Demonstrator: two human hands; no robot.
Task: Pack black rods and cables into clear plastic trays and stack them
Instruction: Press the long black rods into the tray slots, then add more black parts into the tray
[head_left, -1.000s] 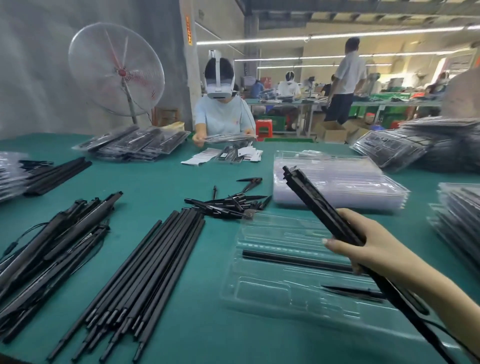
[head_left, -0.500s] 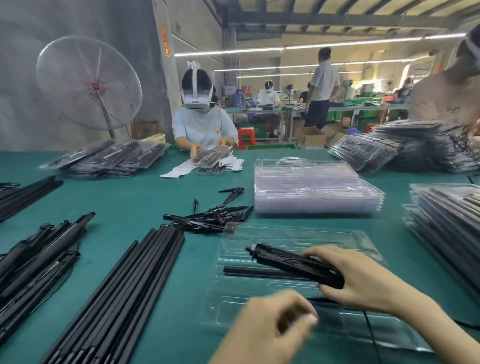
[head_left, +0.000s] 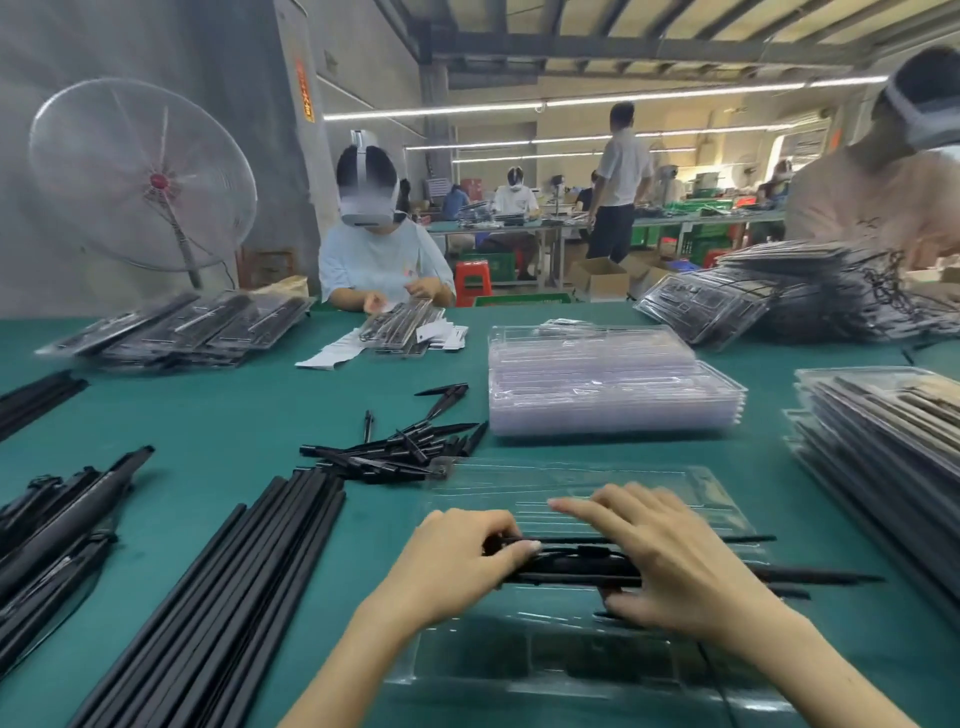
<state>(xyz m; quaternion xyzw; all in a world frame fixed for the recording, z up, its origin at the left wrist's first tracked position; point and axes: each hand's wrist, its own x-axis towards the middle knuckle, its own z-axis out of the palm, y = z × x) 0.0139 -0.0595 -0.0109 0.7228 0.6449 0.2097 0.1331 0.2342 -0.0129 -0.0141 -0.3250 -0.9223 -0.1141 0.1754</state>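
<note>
Both hands work on one black rod assembly (head_left: 571, 564) lying across the clear plastic tray (head_left: 717, 499) in front of the person. From the head camera, the left hand (head_left: 457, 561) has its fingers curled over the rod's left end, thumb tip on top of it, gripping it. The right hand (head_left: 670, 556) lies over the middle of the rod with its fingers stretched out nearly flat, pressing down rather than clasping. A thin black cable (head_left: 566, 544) runs along the rod between the two hands, and slim black tips stick out to the right past the tray's edge.

Left of the tray, a row of long black rods (head_left: 228, 587) lies side by side on the green table (head_left: 249, 415). Beyond the tray sits a loose heap of short black pieces (head_left: 410, 452), and behind that a stack of empty clear trays (head_left: 613, 384). Filled trays (head_left: 883, 426) are piled at the right edge.

Across the table a seated person (head_left: 379, 260) handles a tray beside white paper slips (head_left: 332, 356). A standing fan (head_left: 140, 176) is at the far left. An orange vertical sign (head_left: 304, 88) on the pillar carries writing too blurred to read.
</note>
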